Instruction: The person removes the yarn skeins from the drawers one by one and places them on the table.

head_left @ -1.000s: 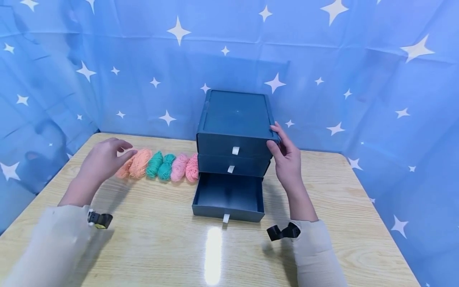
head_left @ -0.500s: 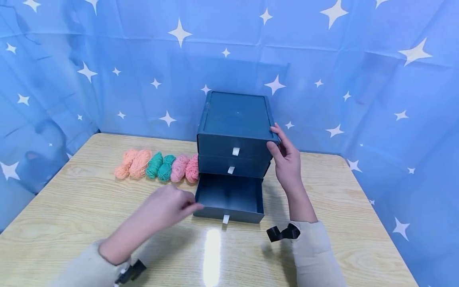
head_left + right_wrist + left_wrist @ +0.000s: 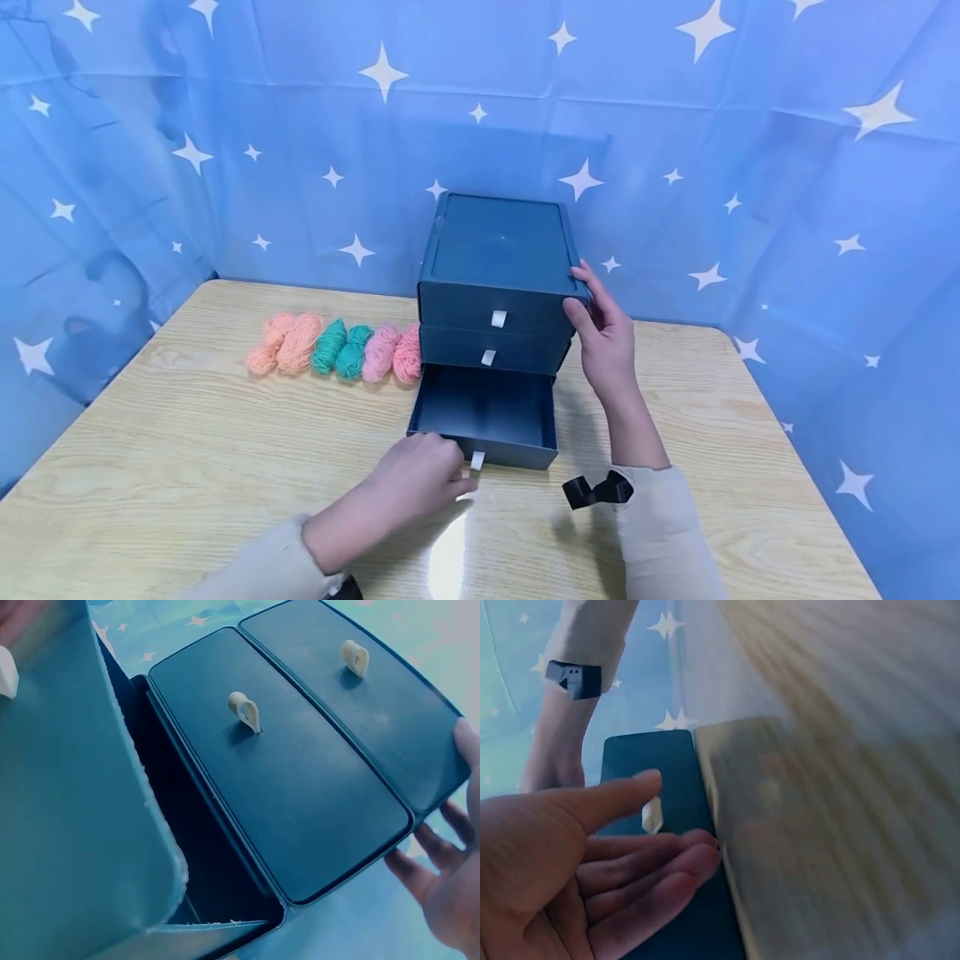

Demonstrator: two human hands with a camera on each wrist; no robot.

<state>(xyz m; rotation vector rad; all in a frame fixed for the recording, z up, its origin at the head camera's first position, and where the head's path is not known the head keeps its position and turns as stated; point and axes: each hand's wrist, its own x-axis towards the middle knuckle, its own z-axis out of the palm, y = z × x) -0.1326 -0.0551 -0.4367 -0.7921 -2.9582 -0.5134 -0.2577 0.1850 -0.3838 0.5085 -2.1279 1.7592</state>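
A dark blue unit of three stacked drawers (image 3: 504,242) stands at the back of the table. Its bottom drawer (image 3: 521,456) is pulled out, with nothing inside. At that drawer's front is my left hand (image 3: 416,479), close to the white pull tab (image 3: 477,461). In the left wrist view the thumb and loosely bent fingers are apart, and the tab (image 3: 652,815) shows between them. My right hand (image 3: 609,354) holds the unit's upper right front corner. The right wrist view shows its thumb (image 3: 466,742) on the top drawer's front and its fingers along the side.
Left of the unit, several small yarn skeins lie in a row: peach (image 3: 300,343), green (image 3: 328,346) and pink (image 3: 381,352). The two upper drawers (image 3: 457,306) are closed. A blue star-patterned cloth (image 3: 300,125) hangs behind the wooden table (image 3: 187,467).
My left hand has moved from beside the peach yarn, right and toward me, to the bottom drawer's front. The right hand stays on the unit; the yarn and drawers look unmoved.
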